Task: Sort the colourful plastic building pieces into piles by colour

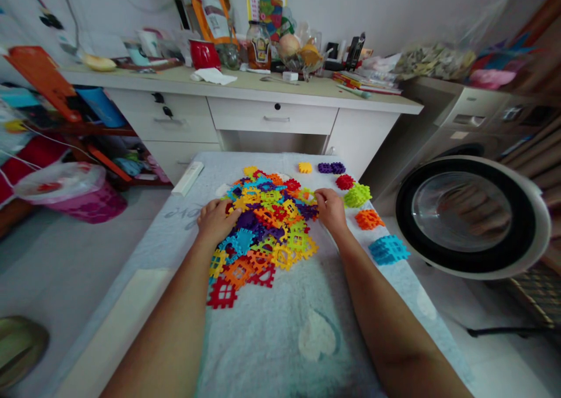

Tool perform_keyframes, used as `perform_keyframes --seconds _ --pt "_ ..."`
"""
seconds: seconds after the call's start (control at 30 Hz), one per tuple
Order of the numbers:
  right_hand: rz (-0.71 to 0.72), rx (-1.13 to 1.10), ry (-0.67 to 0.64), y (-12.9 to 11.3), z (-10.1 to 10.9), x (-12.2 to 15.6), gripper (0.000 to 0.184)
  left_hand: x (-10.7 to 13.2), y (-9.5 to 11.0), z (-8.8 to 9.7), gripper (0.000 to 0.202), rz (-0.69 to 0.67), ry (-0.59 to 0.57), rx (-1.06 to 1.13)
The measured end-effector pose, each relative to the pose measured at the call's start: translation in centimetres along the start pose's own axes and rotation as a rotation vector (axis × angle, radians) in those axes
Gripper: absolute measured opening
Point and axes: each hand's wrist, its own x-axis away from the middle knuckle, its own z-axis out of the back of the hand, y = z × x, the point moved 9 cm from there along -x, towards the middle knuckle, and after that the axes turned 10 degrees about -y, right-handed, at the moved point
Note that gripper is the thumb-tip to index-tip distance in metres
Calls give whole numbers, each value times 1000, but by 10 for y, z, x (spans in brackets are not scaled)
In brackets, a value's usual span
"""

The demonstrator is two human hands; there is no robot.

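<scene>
A heap of flat, interlocking plastic tiles [267, 222] in red, orange, yellow, green, blue and purple lies on a pale blue towel [280, 328]. My left hand [215, 221] rests palm down on the heap's left edge, fingers curled over the tiles. My right hand [331, 210] sits at the heap's right edge, fingertips pinched at a tile there. Sorted stacks stand along the right: yellow [305, 167], purple [331, 168], red [345, 182], green [357, 195], orange [369, 219], blue [388, 249].
A white remote [188, 177] lies at the towel's far left. Behind stands a cluttered white desk [245, 103] with drawers. A washing machine with its round door [471, 217] open is at the right. A pink bin [74, 190] stands on the floor at the left.
</scene>
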Motion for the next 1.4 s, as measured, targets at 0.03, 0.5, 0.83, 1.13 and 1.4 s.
perform_keyframes --seconds 0.03,0.5,0.83,1.13,1.4 --pt "-25 -33 2 5 1 -1 31 0 0 0 59 -3 1 2" --pt "61 235 -293 -9 -17 4 45 2 3 1 61 0 -18 -2" --pt "159 264 -362 -13 -26 5 44 0 1 0 60 -9 -8 -5" --pt "77 394 -275 12 24 -18 49 1 3 2 59 2 -18 5" --pt "-83 744 -462 36 46 -36 37 2 5 4 59 9 -20 16"
